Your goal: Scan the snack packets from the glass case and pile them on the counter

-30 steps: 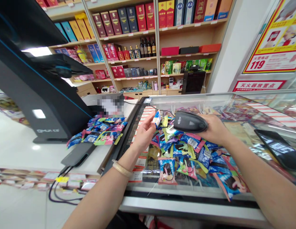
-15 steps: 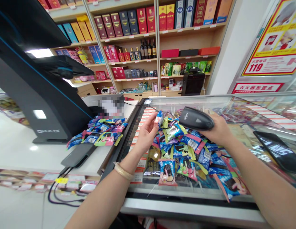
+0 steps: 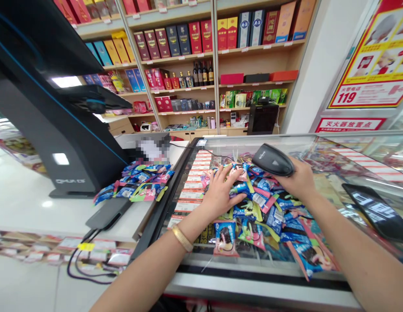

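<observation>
Snack packets (image 3: 253, 208), small and brightly coloured in blue, pink and green, lie in a loose heap on a glass counter (image 3: 321, 190). Flat on top of the heap rests the left hand (image 3: 220, 193), palm down and fingers spread, pressing on the packets without closing round any one of them. A gold bracelet (image 3: 182, 238) circles the wrist behind it. Just to the right of that hand, the right hand (image 3: 297, 180) grips a black barcode scanner (image 3: 272, 159), fingers wrapped round its handle, the scanner's head hovering over the far edge of the heap and pointing toward the left hand. Further right of the right hand, a dark phone (image 3: 376, 212) lies on the glass. Left of the left hand, past the counter's dark edge, a second pile of packets (image 3: 136, 184) sits on a white counter beside a black checkout terminal (image 3: 52, 130). Beyond both hands stand wooden shelves (image 3: 201, 65) stocked with boxes and bottles.
</observation>
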Available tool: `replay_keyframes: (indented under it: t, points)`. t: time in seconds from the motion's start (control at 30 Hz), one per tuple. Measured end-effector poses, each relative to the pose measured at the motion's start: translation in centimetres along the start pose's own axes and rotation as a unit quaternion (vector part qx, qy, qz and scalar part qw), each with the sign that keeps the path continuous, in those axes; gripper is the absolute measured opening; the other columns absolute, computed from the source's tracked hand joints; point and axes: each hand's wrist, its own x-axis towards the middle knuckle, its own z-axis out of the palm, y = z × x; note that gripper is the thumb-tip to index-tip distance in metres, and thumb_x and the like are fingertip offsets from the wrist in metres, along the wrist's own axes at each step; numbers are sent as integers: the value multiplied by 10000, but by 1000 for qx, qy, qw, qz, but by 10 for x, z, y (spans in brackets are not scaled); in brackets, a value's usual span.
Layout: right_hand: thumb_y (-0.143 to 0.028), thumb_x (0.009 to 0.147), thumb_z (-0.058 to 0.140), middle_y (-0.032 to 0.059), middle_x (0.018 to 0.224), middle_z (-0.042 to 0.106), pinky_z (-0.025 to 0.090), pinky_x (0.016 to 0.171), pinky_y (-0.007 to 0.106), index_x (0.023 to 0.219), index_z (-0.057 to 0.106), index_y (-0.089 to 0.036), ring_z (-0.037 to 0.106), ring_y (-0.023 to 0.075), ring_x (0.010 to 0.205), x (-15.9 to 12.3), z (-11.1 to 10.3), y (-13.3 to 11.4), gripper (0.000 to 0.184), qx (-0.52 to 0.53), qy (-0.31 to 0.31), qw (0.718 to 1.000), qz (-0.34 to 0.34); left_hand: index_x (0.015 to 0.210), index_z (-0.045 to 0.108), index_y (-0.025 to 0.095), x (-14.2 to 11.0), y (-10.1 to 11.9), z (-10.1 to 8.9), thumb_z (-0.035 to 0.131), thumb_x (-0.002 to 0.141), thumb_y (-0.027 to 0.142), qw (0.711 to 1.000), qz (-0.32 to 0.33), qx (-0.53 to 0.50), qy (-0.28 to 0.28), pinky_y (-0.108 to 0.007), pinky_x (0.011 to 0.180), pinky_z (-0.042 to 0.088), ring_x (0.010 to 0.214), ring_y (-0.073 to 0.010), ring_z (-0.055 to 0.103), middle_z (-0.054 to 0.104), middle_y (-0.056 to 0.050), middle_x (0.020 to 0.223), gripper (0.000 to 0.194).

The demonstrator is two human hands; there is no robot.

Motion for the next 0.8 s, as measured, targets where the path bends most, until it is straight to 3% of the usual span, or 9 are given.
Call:
replay_keyframes:
  t: [0.13, 0.33, 0.53, 0.67, 0.8]
  points:
    - [-461, 769, 685, 99, 833, 769, 529, 660, 360, 901, 723, -213, 727, 291, 774, -7, 11, 11, 282, -35, -7, 999, 9, 1540, 452, 313, 13, 1, 2, 683, 918, 440, 998, -21, 45, -30, -714, 1206, 246, 1550, -426, 273, 395, -145, 1641, 675]
    - [-424, 750, 678, 114, 855, 780, 531, 651, 367, 952, 744, -204, 737, 313, 806, -11, 23, 25, 306, -67, -14, 997, 22, 1572, 401, 331, 33, -10, 7, 678, 920, 458, 996, -24, 62, -64, -687, 1225, 234, 1567, -407, 248, 384, -123, 1658, 719]
    - [-408, 760, 648, 100, 853, 791, 513, 608, 354, 933, 764, -226, 747, 316, 792, -10, 27, 29, 276, -86, -46, 994, 46, 1594, 355, 340, 42, -13, 7, 658, 922, 506, 992, -27, 78, -93, -731, 1226, 149, 1590, -399, 177, 335, -109, 1687, 756]
    - [-430, 760, 661, 102, 883, 792, 530, 648, 363, 961, 762, -220, 742, 313, 821, -13, 25, 32, 308, -78, -23, 996, 40, 1613, 312, 337, 30, -12, -11, 709, 865, 548, 994, -47, 82, -62, -738, 1219, 157, 1584, -419, 185, 282, -133, 1703, 873]
    - [-450, 767, 660, 118, 919, 787, 530, 666, 384, 1031, 757, -194, 736, 333, 847, -14, 22, 33, 381, -69, 0, 997, 30, 1551, 435, 265, -6, -32, -55, 668, 900, 409, 991, -74, 109, 27, -633, 1243, 251, 1506, -341, 392, 430, -164, 1610, 707]
